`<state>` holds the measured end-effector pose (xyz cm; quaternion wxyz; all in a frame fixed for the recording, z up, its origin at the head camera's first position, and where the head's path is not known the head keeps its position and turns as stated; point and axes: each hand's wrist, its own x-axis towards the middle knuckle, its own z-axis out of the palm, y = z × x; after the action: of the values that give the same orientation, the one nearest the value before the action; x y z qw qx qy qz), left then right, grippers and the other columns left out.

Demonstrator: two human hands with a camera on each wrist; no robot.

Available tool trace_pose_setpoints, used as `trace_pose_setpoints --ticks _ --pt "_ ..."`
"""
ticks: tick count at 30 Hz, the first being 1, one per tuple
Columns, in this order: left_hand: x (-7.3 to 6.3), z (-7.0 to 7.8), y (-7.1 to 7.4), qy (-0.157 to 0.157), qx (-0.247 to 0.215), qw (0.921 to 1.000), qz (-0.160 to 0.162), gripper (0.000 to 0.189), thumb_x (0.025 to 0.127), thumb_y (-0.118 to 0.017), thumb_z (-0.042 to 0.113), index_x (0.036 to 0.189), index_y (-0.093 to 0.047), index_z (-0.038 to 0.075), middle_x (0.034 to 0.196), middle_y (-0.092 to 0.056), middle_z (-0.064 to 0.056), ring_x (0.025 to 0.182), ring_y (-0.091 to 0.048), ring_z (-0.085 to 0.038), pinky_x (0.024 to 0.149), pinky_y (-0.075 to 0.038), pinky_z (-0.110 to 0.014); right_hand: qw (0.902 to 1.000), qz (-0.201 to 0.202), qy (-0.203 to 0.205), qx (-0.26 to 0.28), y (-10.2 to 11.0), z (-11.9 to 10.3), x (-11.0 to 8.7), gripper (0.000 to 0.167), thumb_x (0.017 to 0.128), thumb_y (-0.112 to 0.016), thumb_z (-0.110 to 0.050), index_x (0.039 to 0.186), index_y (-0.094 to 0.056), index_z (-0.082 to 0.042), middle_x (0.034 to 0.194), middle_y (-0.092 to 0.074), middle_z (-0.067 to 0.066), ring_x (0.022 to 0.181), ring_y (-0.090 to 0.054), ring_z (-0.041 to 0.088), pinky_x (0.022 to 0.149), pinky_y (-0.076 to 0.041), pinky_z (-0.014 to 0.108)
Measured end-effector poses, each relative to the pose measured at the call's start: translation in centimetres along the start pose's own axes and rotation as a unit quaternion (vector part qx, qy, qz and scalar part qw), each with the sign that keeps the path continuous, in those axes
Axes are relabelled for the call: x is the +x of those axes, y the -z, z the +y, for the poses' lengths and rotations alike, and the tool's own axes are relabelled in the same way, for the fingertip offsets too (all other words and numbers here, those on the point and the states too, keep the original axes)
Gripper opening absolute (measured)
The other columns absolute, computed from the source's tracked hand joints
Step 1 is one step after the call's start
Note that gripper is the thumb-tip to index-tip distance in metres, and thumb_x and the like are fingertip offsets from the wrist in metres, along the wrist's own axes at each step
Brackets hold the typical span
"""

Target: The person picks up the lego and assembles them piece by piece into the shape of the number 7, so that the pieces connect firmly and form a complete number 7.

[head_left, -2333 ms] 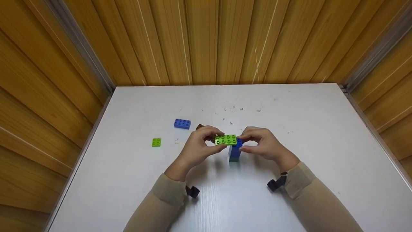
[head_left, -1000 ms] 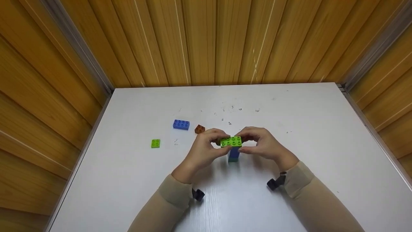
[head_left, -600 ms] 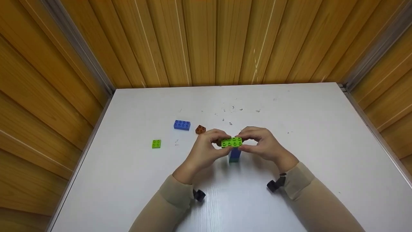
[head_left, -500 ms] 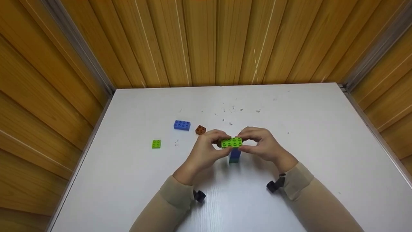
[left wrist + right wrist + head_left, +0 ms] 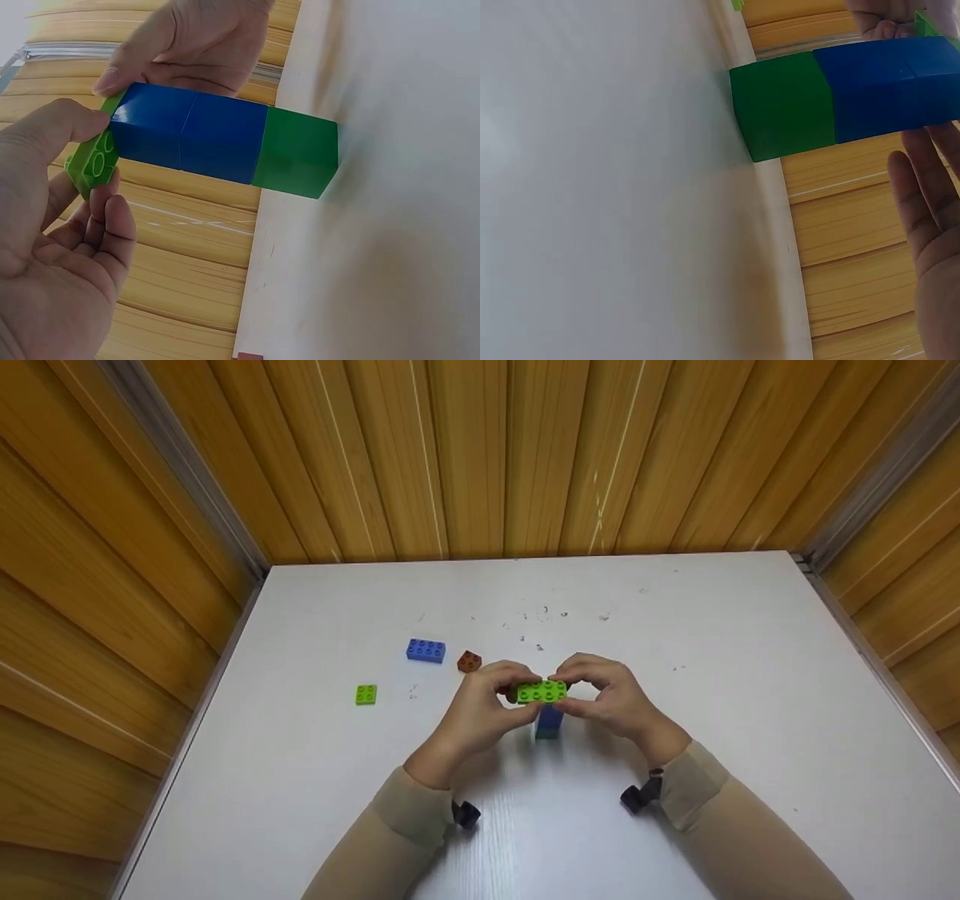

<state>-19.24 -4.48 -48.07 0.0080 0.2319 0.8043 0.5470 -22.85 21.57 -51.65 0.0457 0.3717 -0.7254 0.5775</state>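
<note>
A small tower of building blocks stands on the white table, with a green block at the bottom and two blue blocks above it. A thin lime-green eight-stud building block lies across the top, sticking out to the left with its hollow underside partly showing in the left wrist view. My left hand pinches this overhanging end between thumb and fingers. From the other side, my right hand grips the tower's top, its thumb tip right at the seam of lime-green and blue.
On the white table, left of the hands, lie a blue eight-stud block, a brown block and a small lime-green four-stud block. Wood-patterned walls enclose the table's back and sides.
My left hand has moved right, bringing the lime-green block from beside the tower's top onto it. The right hand has stayed at the top. Over the last half second little has moved.
</note>
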Motion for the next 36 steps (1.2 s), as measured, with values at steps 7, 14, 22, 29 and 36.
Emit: trace_pose_setpoints --ticks 7,14,22,29,36 --pt "0.0 0.1 -0.1 -0.006 -0.004 1.0 0.0 0.029 0.096 -0.088 0.008 0.125 -0.084 0.007 0.124 -0.081 -0.005 0.101 -0.069 -0.011 0.097 -0.067 -0.053 0.9984 0.005 0.027 0.05 -0.5 0.5 -0.2 0.032 0.086 -0.082 0.019 0.111 -0.081 0.0 0.11 -0.077 0.014 0.107 -0.073 0.009 0.096 -0.063 0.024" --pt "-0.2 0.3 0.3 0.007 0.021 0.9997 -0.011 0.029 0.097 -0.089 0.012 0.126 -0.084 0.011 0.123 -0.081 0.0 0.1 -0.067 -0.011 0.095 -0.066 -0.043 0.9984 0.001 0.032 0.046 -0.6 0.5 -0.2 0.031 0.085 -0.082 0.02 0.112 -0.079 0.005 0.114 -0.078 0.003 0.109 -0.072 0.007 0.097 -0.062 0.023" --pt "-0.2 1.3 2.6 0.029 0.068 0.9965 -0.039 0.041 0.097 -0.092 0.021 0.135 -0.081 0.012 0.128 -0.079 0.0 0.1 -0.065 -0.015 0.092 -0.063 -0.037 0.9993 0.007 0.024 0.029 -0.6 0.4 -0.2 0.029 0.086 -0.083 0.017 0.112 -0.079 0.006 0.113 -0.079 0.0 0.104 -0.071 0.008 0.093 -0.061 0.021" --pt "-0.9 2.0 7.8 0.06 0.052 0.9968 0.015 0.035 0.098 -0.091 0.022 0.131 -0.082 0.016 0.118 -0.078 -0.001 0.103 -0.07 -0.025 0.091 -0.061 -0.032 0.9997 0.008 0.009 0.023 -0.4 0.2 -0.1 0.031 0.085 -0.084 0.017 0.112 -0.081 0.003 0.113 -0.078 0.002 0.103 -0.069 0.007 0.092 -0.06 0.02" --pt "-2.3 1.6 12.7 0.067 0.059 0.9924 0.085 0.03 0.099 -0.09 0.021 0.128 -0.083 0.014 0.114 -0.078 -0.006 0.102 -0.069 -0.021 0.088 -0.06 -0.024 0.9996 0.0 0.015 0.024 -0.2 0.2 -0.1 0.033 0.084 -0.083 0.017 0.115 -0.082 0.004 0.114 -0.077 -0.002 0.103 -0.069 0.007 0.091 -0.061 0.021"
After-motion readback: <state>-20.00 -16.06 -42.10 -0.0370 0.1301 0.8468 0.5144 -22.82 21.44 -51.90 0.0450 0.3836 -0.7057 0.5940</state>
